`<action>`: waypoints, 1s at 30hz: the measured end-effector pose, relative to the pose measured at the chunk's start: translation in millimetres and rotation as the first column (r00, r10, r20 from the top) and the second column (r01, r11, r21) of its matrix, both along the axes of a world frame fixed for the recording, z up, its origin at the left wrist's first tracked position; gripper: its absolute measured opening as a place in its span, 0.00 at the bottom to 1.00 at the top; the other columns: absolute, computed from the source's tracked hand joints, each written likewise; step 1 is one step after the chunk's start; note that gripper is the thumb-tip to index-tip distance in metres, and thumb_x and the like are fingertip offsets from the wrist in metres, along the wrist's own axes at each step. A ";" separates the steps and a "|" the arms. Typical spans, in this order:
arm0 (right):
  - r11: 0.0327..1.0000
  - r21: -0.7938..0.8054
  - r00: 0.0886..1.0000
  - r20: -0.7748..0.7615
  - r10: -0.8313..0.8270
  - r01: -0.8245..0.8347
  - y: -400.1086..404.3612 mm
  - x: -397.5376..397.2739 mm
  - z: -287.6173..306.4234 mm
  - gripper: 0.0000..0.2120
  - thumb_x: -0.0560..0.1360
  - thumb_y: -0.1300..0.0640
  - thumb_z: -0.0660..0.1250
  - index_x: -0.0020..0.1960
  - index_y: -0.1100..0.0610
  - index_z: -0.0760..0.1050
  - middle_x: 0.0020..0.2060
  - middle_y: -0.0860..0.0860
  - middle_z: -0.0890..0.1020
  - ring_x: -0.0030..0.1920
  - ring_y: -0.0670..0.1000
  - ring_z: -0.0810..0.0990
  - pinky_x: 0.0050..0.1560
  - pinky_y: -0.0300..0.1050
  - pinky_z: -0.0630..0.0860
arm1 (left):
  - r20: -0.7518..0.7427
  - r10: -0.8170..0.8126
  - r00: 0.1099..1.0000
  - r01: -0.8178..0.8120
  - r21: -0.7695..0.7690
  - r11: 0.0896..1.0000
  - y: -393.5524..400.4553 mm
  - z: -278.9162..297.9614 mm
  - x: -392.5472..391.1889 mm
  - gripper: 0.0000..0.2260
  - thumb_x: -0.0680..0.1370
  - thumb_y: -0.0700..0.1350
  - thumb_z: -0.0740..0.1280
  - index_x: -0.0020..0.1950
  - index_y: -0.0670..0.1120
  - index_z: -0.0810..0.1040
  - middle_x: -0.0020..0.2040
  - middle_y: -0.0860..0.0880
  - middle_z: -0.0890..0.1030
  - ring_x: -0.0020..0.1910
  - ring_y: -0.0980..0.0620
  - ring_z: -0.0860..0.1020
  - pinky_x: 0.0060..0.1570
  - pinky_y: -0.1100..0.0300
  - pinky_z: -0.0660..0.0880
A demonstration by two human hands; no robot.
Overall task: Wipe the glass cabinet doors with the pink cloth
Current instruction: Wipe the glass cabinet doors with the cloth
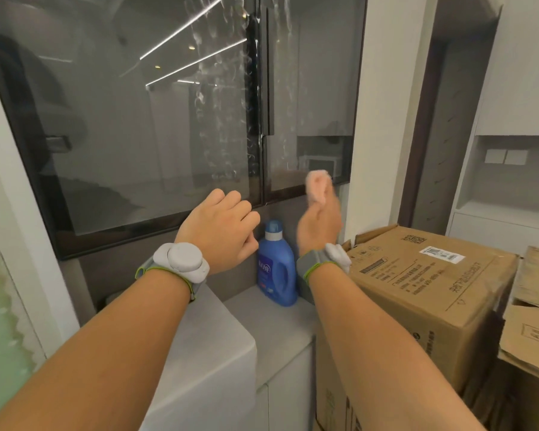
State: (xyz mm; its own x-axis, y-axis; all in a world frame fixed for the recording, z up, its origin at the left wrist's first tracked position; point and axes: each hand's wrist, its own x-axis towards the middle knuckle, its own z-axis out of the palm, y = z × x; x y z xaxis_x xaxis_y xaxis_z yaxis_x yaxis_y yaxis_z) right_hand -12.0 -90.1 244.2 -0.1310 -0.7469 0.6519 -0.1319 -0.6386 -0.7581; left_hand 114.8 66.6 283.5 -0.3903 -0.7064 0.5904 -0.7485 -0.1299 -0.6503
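Note:
Two dark-framed glass cabinet doors fill the upper view: a wide left door (137, 126) and a narrower right door (311, 88). Wet white streaks run down both near the seam between them. My right hand (319, 225) is shut on the pink cloth (317, 186), bunched up and raised at the lower right corner of the right door. Whether the cloth touches the glass I cannot tell. My left hand (220, 231) hovers by the bottom frame of the left door, fingers loosely curled and holding nothing. Both wrists carry grey bands.
A blue detergent bottle (276, 265) stands on the grey counter (280, 325) between my hands. A large cardboard box (417, 293) sits right of it, with more cardboard (535, 306) beyond. A white appliance top (212, 346) lies under my left forearm.

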 end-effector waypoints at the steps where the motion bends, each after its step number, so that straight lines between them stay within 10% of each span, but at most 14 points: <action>1: 0.999 0.042 0.998 0.053 -0.017 0.015 -7.0 -5.8 4.1 0.29 0.77 0.49 0.43 0.69 0.59 0.71 0.61 0.58 0.79 0.60 0.59 0.78 0.56 0.48 0.72 | 0.001 -0.003 1.000 0.003 0.003 1.000 0.6 -0.2 -1.2 0.07 0.74 0.46 0.64 0.37 0.45 0.75 0.34 0.46 0.74 0.37 0.43 0.73 0.40 0.48 0.70; 4: 0.990 0.123 0.992 0.119 0.049 -0.063 -30.0 -7.7 25.7 0.41 0.75 0.35 0.38 0.75 0.58 0.68 0.69 0.58 0.75 0.64 0.55 0.76 0.62 0.49 0.71 | 0.009 -0.006 1.000 0.006 0.016 1.000 -0.7 -0.8 -0.4 0.08 0.74 0.47 0.64 0.37 0.45 0.75 0.33 0.47 0.74 0.36 0.43 0.72 0.40 0.49 0.69; 10: 0.961 0.187 0.976 0.116 0.184 -0.204 -70.3 18.8 42.1 0.29 0.80 0.32 0.42 0.71 0.46 0.64 0.73 0.53 0.65 0.76 0.60 0.66 0.78 0.69 0.59 | 0.008 0.005 1.000 -0.006 0.043 0.999 -0.7 0.2 0.5 0.08 0.72 0.47 0.64 0.35 0.46 0.74 0.32 0.47 0.72 0.34 0.43 0.72 0.38 0.50 0.70; 17: 0.987 0.057 0.988 0.032 0.149 -0.150 -49.9 44.6 10.3 0.30 0.84 0.60 0.49 0.84 0.50 0.45 0.84 0.47 0.48 0.82 0.47 0.49 0.73 0.42 0.44 | -0.002 -0.005 1.000 0.005 0.066 0.998 -0.9 0.3 -0.1 0.08 0.73 0.47 0.63 0.36 0.45 0.75 0.32 0.47 0.73 0.34 0.43 0.71 0.39 0.50 0.71; 24: 0.932 -0.234 0.931 -0.304 0.200 -0.277 -3.2 43.6 -29.0 0.28 0.86 0.49 0.43 0.82 0.43 0.34 0.83 0.46 0.35 0.84 0.54 0.34 0.80 0.40 0.33 | -0.015 0.012 1.000 -0.011 0.098 0.995 2.8 1.9 -2.1 0.09 0.73 0.48 0.62 0.36 0.45 0.76 0.32 0.47 0.74 0.34 0.43 0.72 0.39 0.49 0.72; 30: 0.967 0.226 0.894 -0.448 -0.004 0.118 -56.7 30.5 -0.6 0.33 0.83 0.50 0.50 0.83 0.46 0.39 0.85 0.47 0.43 0.85 0.57 0.42 0.79 0.73 0.40 | -0.047 -0.018 0.999 0.024 0.122 0.992 7.8 6.6 -3.8 0.10 0.72 0.48 0.61 0.33 0.46 0.75 0.30 0.47 0.74 0.33 0.44 0.72 0.39 0.50 0.74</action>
State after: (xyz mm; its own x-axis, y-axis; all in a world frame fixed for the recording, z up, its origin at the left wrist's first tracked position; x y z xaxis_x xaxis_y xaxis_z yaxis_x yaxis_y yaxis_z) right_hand 18.4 -146.9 243.6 0.0762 -0.8880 0.4534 -0.5210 -0.4232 -0.7413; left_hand 111.0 74.3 290.2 -0.3805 -0.7662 0.5178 -0.7797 -0.0353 -0.6252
